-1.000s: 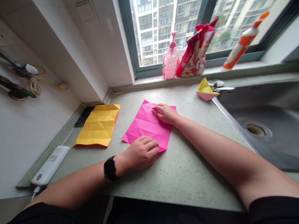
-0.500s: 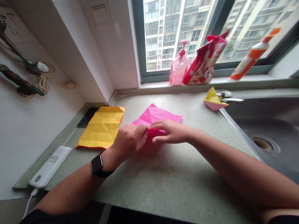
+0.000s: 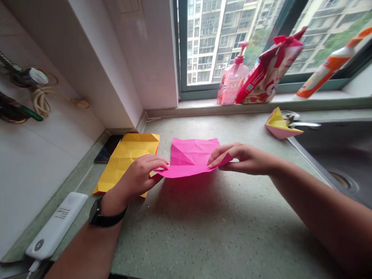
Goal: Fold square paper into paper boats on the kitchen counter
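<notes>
A creased pink sheet of paper lies in front of me on the counter, its near edge lifted and casting a pink tint below. My left hand, with a black watch on the wrist, pinches the near left corner, thumb beneath and fingers on top. At the near right corner my right hand grips the paper, and a small flap of it sticks up between the fingers. Creased yellow paper with orange beneath lies to the left, partly behind my left hand.
A white power bank with a cable and a dark phone lie at left. A folded yellow-and-pink paper shape sits by the faucet and the steel sink. On the windowsill stand a pump bottle, a red bag and an orange-white bottle.
My hands have moved apart from the middle to the two near corners. The pink paper has turned from a corner pointing away to a straight far edge. The view has shifted slightly.
</notes>
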`<state>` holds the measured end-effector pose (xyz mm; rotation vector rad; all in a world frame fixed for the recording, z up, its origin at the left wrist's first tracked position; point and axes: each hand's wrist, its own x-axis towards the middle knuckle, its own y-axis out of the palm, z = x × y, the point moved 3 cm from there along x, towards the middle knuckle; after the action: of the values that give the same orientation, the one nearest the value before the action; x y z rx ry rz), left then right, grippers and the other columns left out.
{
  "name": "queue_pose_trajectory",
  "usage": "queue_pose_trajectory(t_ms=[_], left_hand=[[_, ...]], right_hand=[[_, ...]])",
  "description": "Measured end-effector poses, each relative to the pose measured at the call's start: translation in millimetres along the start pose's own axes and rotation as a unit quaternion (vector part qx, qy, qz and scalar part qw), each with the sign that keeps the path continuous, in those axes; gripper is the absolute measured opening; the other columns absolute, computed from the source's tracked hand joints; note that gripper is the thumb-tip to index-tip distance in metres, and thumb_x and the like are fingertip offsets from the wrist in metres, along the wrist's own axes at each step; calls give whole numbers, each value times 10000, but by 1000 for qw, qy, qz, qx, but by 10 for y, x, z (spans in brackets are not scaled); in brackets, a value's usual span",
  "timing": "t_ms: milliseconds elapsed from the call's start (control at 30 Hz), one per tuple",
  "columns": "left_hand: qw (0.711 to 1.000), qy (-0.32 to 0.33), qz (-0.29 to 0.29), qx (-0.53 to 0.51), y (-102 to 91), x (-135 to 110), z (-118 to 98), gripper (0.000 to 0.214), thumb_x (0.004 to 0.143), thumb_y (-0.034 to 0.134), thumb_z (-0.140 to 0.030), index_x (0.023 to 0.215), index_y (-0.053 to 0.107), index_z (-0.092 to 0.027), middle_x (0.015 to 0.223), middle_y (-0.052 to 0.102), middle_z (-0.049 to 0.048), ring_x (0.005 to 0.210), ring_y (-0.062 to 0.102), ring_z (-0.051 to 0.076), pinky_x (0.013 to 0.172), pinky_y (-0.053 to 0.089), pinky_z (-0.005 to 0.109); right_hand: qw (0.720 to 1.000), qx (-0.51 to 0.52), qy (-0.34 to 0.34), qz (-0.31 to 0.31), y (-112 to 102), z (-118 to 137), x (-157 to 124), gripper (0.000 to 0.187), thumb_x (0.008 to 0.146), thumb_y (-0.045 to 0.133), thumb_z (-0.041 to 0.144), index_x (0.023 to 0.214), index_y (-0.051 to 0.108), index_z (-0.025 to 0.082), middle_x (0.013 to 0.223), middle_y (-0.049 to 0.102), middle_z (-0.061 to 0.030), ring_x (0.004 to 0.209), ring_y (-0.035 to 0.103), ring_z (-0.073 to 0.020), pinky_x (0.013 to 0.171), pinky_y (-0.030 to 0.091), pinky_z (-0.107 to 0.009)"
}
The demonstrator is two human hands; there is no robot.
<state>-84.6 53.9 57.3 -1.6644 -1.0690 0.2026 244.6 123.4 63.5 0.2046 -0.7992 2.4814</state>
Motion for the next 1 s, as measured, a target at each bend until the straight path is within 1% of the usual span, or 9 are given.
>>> queue_pose_trajectory(t_ms=[233, 367, 467, 567, 667, 733, 833, 900, 1000], left_hand=[[990, -107, -27, -85, 42, 11, -19, 334, 1079, 587, -390, 915, 792, -185, 787, 785, 20, 688, 704, 173, 649, 503, 265], [981, -173, -39, -76, 130, 42, -71, 443, 1093, 544, -452, 811, 757, -185, 696, 725, 2, 634, 646, 165, 598, 435, 266], [978, -202, -32, -36, 230, 49, -76, 423, 1076, 563, -448, 792, 749, -195, 665, 708, -4, 611, 632, 170, 577, 391, 282], [979, -203, -6, 7, 332, 38, -55, 335, 1064, 572, -384, 868, 778, -208, 718, 745, 3, 638, 662, 185, 583, 402, 294], [982, -182, -5, 47, 408, 27, -30, 292, 1080, 556, -342, 959, 787, -210, 861, 785, 37, 767, 722, 217, 696, 533, 329], [982, -155, -57, 91, 422, 22, -28, 234, 1073, 587, -332, 1116, 781, -208, 1121, 790, 96, 1038, 746, 283, 929, 606, 435], [976, -107, -125, 143, 455, 10, -70, 364, 1060, 640, -327, 1406, 674, -220, 1522, 616, 167, 1447, 569, 373, 1223, 480, 607], [981, -70, -111, 141, 533, 14, -128, 429, 1076, 629, -327, 1493, 608, -224, 1617, 533, 175, 1550, 473, 377, 1284, 419, 633], [993, -24, -46, 106, 731, 42, -236, 436, 1109, 582, -329, 1534, 580, -232, 1660, 507, 162, 1606, 415, 354, 1313, 389, 635]], right_hand=[[986, 46, 148, 56, -119, -9, -87, 344, 994, 766, 513, 1054, 877, 193, 1100, 823, -101, 978, 761, -210, 911, 602, -329], [964, 74, 251, 52, -132, -58, -124, 503, 979, 702, 662, 1015, 864, 187, 963, 819, -75, 888, 734, -224, 841, 606, -334], [953, 34, 299, 43, -134, -190, -144, 507, 986, 667, 663, 935, 856, 196, 895, 805, -60, 821, 711, -233, 781, 593, -347], [949, -52, 310, 33, -119, -339, -151, 375, 953, 704, 559, 918, 847, 214, 834, 781, -5, 755, 670, -219, 728, 557, -340], [942, -119, 313, 20, -72, -437, -145, 260, 948, 672, 403, 1004, 865, 237, 821, 778, 23, 736, 659, -201, 692, 515, -312], [935, -164, 315, 5, -39, -478, -134, 272, 936, 645, 299, 1084, 870, 262, 824, 788, 29, 729, 667, -190, 678, 492, -297], [921, -238, 308, -37, -19, -531, -114, 292, 919, 624, 214, 1071, 867, 265, 825, 805, 10, 713, 674, -182, 666, 475, -294], [910, -276, 305, -60, -20, -574, -110, 230, 927, 632, 226, 982, 854, 252, 803, 797, -10, 702, 672, -186, 654, 469, -302], [896, -310, 308, -77, -8, -647, -118, 154, 936, 662, 266, 912, 812, 244, 783, 771, -21, 695, 668, -196, 645, 463, -310]])
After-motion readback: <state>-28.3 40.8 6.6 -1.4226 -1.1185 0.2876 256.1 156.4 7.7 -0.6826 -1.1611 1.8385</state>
